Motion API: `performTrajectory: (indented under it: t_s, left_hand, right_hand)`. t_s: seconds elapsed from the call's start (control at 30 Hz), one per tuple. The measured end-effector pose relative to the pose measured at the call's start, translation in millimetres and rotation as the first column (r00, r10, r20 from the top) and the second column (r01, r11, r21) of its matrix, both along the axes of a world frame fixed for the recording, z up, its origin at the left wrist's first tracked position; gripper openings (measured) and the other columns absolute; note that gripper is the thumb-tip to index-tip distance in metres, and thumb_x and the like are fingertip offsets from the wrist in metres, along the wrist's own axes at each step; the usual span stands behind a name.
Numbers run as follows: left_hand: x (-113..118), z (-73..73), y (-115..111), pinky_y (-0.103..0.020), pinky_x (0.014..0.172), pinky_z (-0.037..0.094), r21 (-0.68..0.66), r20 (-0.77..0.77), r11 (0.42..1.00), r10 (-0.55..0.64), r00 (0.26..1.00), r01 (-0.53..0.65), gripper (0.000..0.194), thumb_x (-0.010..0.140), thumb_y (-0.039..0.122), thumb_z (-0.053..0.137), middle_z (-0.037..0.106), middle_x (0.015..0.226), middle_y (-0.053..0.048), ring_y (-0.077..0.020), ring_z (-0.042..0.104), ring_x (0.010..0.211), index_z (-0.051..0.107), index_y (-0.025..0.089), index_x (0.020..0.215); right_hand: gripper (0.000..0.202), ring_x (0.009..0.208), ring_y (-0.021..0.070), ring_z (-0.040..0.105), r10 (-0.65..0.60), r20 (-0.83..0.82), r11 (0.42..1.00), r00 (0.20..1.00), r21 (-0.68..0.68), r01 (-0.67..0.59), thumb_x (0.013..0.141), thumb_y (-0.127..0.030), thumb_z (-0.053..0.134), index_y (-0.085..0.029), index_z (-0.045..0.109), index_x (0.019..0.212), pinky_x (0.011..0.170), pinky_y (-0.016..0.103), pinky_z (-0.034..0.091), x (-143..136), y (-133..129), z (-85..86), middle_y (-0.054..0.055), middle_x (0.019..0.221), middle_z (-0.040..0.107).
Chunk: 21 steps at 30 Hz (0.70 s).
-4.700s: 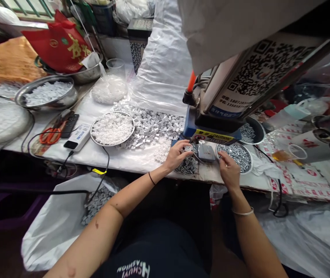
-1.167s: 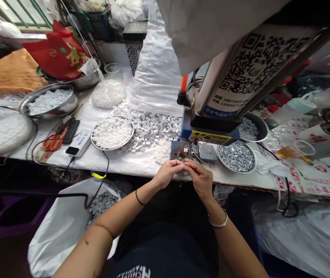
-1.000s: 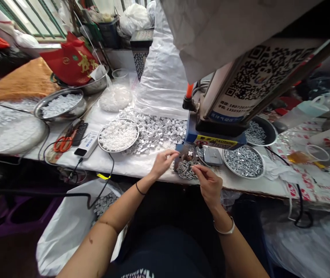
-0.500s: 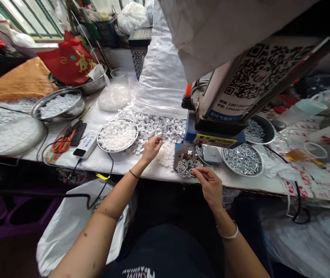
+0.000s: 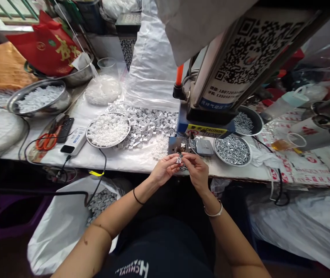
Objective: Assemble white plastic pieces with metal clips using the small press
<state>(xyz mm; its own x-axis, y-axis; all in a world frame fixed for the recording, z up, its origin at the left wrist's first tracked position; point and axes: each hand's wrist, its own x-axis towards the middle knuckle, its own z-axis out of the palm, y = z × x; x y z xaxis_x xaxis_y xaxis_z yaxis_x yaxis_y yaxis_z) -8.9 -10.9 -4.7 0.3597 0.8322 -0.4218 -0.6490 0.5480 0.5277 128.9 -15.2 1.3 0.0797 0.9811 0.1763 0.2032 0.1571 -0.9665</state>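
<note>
In front of the press, my left hand [image 5: 165, 170] pinches a small grey-white square plastic piece [image 5: 179, 160]. My right hand [image 5: 197, 170] meets it there, thumb and finger closed at the piece's edge; whatever tiny part they hold is hidden. Just behind both hands lies the metal base plate [image 5: 173, 146], with a small white cross-shaped part [image 5: 182, 145] on it. Small metal parts [image 5: 183, 167] are partly covered by my fingers. A heap of similar grey-white pieces [image 5: 153, 122] spreads behind my left hand, beside a small pile of tiny white parts [image 5: 160, 147].
The blue press head [image 5: 205, 129] overhangs the plate. To its right stand a bowl of metal pins or screws [image 5: 232, 150] and a dark bowl [image 5: 259, 121]. On the left are a dish of white parts [image 5: 108, 130], a power strip [image 5: 75, 141] and orange scissors [image 5: 46, 141].
My left hand has come from the grey-white heap toward me with a piece. My right hand has moved from the metal parts to meet it. The view has shifted slightly.
</note>
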Motion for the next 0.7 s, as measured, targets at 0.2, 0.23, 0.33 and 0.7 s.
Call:
performTrajectory:
  t_s: [0.2,0.23,0.33,0.7]
  left_hand:
    - [1,3.4,-1,-0.020,0.066,0.051,-0.007,0.047,1.000,0.015,0.999,-0.015,0.036,0.063,0.022,0.078,0.066,0.082,0.000,-0.0082,0.063,0.067,0.057,0.017,0.091]
    - [1,2.9,-1,-0.020,0.066,0.051,-0.013,0.050,1.000,0.014,0.999,-0.013,0.036,0.063,0.022,0.078,0.065,0.080,0.000,-0.0082,0.063,0.066,0.057,0.017,0.092]
    - [0,1.8,-3,-0.020,0.063,0.049,-0.011,0.042,1.000,0.003,0.999,-0.003,0.038,0.063,0.021,0.078,0.064,0.076,0.000,-0.0075,0.061,0.061,0.056,0.015,0.094]
    - [0,3.3,-10,-0.020,0.064,0.047,0.021,-0.018,1.000,0.006,1.000,-0.005,0.040,0.062,0.023,0.079,0.063,0.071,0.001,-0.0075,0.060,0.061,0.052,0.014,0.090]
  right_hand:
    - [0.012,0.090,0.0187,0.064,0.026,0.313,0.970,0.949,0.220,-0.099,0.083,-0.026,0.058,-0.027,0.069,0.089,0.084,0.034,0.050,4,-2,-0.1,0.003,0.093,0.070]
    - [0.015,0.091,0.0187,0.064,0.039,0.349,0.953,0.936,0.269,-0.140,0.083,-0.023,0.058,-0.027,0.068,0.093,0.084,0.034,0.051,5,-1,-1.6,0.003,0.096,0.070]
    - [0.025,0.096,0.0193,0.064,0.106,0.409,0.871,0.907,0.401,-0.282,0.081,-0.018,0.059,-0.026,0.066,0.105,0.085,0.035,0.053,10,0,-7.3,0.004,0.104,0.069]
    - [0.036,0.099,0.0202,0.065,0.096,0.472,0.750,0.876,0.544,-0.376,0.080,-0.010,0.061,-0.023,0.062,0.113,0.082,0.036,0.056,19,-4,-15.5,0.008,0.108,0.068]
